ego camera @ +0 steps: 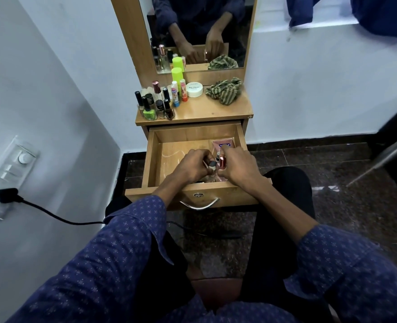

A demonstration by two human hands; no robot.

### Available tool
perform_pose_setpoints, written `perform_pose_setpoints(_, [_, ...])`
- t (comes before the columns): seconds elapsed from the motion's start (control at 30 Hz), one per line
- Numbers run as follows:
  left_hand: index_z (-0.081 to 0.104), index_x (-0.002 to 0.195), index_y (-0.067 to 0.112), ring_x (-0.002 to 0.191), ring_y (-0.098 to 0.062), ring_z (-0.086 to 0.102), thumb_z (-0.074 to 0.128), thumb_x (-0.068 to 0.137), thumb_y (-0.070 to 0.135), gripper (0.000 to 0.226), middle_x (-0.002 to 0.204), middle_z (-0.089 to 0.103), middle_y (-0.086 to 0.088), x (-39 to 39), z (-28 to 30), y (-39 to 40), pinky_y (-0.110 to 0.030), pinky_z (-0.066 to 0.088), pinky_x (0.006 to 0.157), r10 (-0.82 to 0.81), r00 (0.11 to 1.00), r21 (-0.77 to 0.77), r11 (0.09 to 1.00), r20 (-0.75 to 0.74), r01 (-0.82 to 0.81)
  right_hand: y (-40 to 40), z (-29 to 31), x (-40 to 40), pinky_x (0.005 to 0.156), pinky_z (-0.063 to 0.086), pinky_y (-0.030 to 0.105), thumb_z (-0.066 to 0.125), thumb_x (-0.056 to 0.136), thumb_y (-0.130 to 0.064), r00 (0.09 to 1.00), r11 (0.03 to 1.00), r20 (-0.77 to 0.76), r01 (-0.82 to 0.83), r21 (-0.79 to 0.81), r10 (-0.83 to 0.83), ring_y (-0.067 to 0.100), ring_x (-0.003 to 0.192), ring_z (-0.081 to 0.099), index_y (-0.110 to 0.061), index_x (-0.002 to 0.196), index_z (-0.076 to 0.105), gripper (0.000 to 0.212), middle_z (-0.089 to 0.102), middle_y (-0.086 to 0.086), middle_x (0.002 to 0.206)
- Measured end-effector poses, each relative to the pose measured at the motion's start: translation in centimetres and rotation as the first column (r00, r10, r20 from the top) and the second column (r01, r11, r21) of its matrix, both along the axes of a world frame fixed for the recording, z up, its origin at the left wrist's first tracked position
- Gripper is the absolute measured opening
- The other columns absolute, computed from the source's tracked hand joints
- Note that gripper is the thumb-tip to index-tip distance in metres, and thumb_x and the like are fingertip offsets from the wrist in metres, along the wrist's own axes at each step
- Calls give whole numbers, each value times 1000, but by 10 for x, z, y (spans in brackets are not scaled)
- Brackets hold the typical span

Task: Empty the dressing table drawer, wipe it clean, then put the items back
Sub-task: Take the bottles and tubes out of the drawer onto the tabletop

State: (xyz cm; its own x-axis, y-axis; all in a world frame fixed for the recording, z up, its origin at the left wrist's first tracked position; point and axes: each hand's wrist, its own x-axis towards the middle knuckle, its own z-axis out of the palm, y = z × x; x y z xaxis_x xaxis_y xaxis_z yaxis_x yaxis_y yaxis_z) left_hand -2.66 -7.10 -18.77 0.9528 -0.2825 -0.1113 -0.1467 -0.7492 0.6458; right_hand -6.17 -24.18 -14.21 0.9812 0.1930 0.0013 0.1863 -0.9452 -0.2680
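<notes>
The drawer (194,141) is pulled out under the worktop (204,110). Both hands are inside it, near its front. The right hand (236,165) has its grip closed on a pink-capped bottle (222,162). The left hand (192,165) has its grip closed on a small dark-capped bottle (212,164). The two bottles sit side by side between the hands. A pink packet (224,143) lies in the drawer's back right corner. Above the drawer, small bottles (155,103) and a striped cloth (225,90) sit on the worktop.

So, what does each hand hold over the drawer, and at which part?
The left hand grips a small bottle with a dark cap around its body. The right hand grips a rose-gold capped bottle by its lower body.
</notes>
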Motion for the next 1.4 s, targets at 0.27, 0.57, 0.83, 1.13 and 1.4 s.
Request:
perform_pose_setpoints(0.27, [70, 110, 25, 88, -10, 69, 88, 81, 18, 35, 99, 73, 9, -2, 10, 35, -45, 61, 83, 42, 993, 47, 998, 106, -47, 12, 0, 1, 74, 57, 38, 88, 77, -26, 996, 991, 69, -56, 123, 48, 30, 92, 70, -18, 125, 58, 57, 72, 7, 102])
perform_pose_setpoints(0.57, [48, 120, 33, 82, -9, 70, 81, 85, 25, 49, 103, 74, 9, 11, 60, 58, -38, 60, 73, 198, 891, 6, 976, 409, -220, 26, 40, 36, 61, 54, 39, 83, 81, -31, 976, 923, 183, -179, 341, 122, 21, 70, 65, -27, 108, 43, 48, 69, -3, 83])
perform_pose_setpoints(0.83, [51, 114, 27, 83, -19, 70, 68, 95, 28, 26, 100, 74, 5, 38, 82, 57, -37, 56, 62, 253, 747, 21, 942, 615, -336, 38, 70, 89, 60, 56, 44, 81, 80, -24, 936, 871, 342, -238, 429, 87, 20, 69, 68, -23, 114, 40, 54, 71, -3, 85])
perform_pose_setpoints(1.13, [58, 112, 19, 107, -30, 58, 69, 92, 24, 23, 105, 74, -4, 71, 95, 48, -47, 46, 91, 141, 698, 260, 862, 702, -435, 62, 73, 151, 62, 56, 39, 82, 87, -27, 919, 875, 391, -224, 429, 43, 16, 78, 66, -23, 113, 44, 46, 67, -7, 90])
perform_pose_setpoints(1.4, [46, 86, 25, 110, -32, 57, 69, 88, 15, 25, 95, 74, -5, 93, 119, 41, -49, 35, 91, 101, 723, 400, 777, 683, -487, 84, 61, 167, 57, 53, 36, 79, 89, -30, 903, 887, 423, -133, 442, -76, 20, 71, 67, -21, 113, 45, 43, 69, -3, 85])
